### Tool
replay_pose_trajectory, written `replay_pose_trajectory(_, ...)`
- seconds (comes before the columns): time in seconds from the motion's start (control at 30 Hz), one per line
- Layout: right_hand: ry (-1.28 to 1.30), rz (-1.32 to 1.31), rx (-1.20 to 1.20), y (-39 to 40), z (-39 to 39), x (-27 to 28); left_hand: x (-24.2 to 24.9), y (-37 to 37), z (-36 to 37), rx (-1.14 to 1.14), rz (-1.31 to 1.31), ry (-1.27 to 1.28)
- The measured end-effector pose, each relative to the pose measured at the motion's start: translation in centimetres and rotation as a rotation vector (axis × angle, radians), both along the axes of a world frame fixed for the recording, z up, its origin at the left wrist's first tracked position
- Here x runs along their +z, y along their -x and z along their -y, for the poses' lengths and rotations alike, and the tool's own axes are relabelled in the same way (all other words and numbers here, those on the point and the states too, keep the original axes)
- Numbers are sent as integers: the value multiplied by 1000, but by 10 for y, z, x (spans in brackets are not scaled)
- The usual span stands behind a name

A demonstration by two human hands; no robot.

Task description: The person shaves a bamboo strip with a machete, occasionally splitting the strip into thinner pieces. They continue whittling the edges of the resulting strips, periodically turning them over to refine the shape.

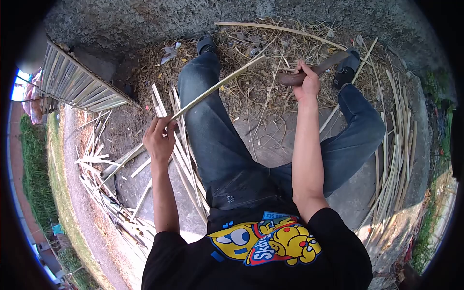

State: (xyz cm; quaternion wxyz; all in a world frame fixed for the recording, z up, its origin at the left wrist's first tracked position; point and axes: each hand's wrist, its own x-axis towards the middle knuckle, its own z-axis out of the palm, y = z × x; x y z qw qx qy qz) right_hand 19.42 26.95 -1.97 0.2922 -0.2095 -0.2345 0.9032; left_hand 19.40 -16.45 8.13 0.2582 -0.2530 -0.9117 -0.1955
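seated person, legs spread so the work sits between the knees. left hand (159, 140) has fingers pinched on a thin, flat bamboo strip (217, 86), angled up over the left thigh. right hand (305, 79) fingers wrapped round the wooden handle of a curved knife (316, 68). pale split slats (394, 159) lie on concrete floor (270, 145); dry shavings (251, 72) beyond.
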Motion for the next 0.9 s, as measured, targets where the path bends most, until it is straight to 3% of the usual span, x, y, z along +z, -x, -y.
replay_pose_trajectory(0.13,-187,132,-12,-27,-12,8,0,-8,10,60,98,99)
replay_pose_trajectory(0.2,-503,412,116,-43,-8,17,4,-11,-3,39,286,66)
replay_pose_trajectory(0.33,-826,483,252,-56,43,57,21,-17,-37,146,266,235)
replay_pose_trajectory(0.4,-1337,535,213,-52,69,62,20,-18,-45,117,182,253)
replay_pose_trajectory(0.53,-1444,514,437,-44,118,85,26,-24,-56,109,226,193)
replay_pose_trajectory(0.6,-1680,595,491,-39,137,75,26,-23,-57,247,374,329)
replay_pose_trajectory(0.77,-1899,523,346,-23,118,61,11,-15,-43,124,464,216)
replay_pose_trajectory(0.9,-2150,577,262,-3,85,59,23,-14,-37,107,414,306)
